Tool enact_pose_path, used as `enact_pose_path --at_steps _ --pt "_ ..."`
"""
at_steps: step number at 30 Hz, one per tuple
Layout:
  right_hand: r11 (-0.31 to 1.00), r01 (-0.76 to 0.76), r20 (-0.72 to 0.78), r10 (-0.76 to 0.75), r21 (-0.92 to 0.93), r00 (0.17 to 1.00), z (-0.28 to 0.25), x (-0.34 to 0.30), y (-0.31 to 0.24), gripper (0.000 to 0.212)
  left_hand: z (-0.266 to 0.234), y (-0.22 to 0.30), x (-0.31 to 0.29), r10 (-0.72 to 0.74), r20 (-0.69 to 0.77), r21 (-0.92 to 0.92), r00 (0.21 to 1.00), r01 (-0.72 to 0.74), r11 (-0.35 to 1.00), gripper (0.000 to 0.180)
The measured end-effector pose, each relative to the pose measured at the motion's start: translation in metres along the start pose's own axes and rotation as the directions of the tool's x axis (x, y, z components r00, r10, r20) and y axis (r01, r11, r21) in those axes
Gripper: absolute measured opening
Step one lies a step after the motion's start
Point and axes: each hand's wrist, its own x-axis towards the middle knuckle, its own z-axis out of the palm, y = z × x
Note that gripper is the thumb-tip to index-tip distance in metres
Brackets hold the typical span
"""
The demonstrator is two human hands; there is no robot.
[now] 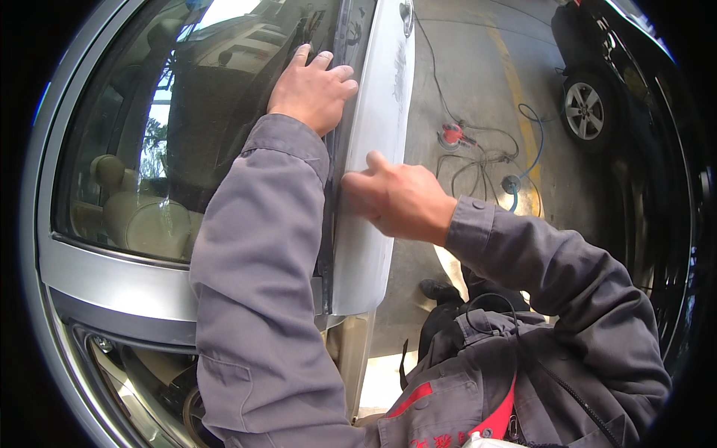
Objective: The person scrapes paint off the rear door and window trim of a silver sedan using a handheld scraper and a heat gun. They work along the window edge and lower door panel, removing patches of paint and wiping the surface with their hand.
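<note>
Fingers spread, my left hand (312, 88) lies on the dark side window (224, 112) of a silver car, close to the black trim strip (345, 37) along its lower edge. Beside that strip runs a door panel (364, 269) with a whitish, dull surface and dark scuffs farther up. My right hand (401, 198) is closed in a fist against this panel, knuckles towards the trim and thumb raised. Its fingertips are blurred and turned away, so whatever they hold, if anything, is hidden. A door handle (406, 19) shows at the far end of the panel.
On the concrete floor to the right lie a red power tool (452, 136), tangled dark cables (482, 158) and a blue hose (539, 142). A black car (635, 112) with a silver wheel (585, 109) stands along the right side. Below me shows a dark shoe (431, 290).
</note>
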Motion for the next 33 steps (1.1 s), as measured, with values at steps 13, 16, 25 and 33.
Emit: enact_pose_path --at_steps 13,16,25,33 --pt "0.99 0.076 -0.074 -0.085 -0.121 0.994 -0.053 0.066 0.07 0.024 -0.031 -0.008 0.0 -0.011 0.074 -0.042 0.997 0.015 0.999 0.026" --pt "0.987 0.082 -0.123 -0.099 -0.139 0.987 -0.06 0.079 0.082 0.024 -0.034 -0.01 0.003 -0.017 0.088 -0.044 0.996 0.021 0.999 0.026" --pt "0.993 0.027 0.098 -0.016 -0.119 0.995 -0.069 0.063 0.034 0.018 -0.04 -0.016 -0.003 -0.019 0.057 -0.063 0.998 0.022 0.998 0.024" --pt "0.987 -0.002 0.096 0.018 -0.162 0.995 -0.06 0.043 0.001 0.02 -0.041 -0.016 -0.011 -0.012 0.033 -0.042 0.999 0.013 0.999 0.025"
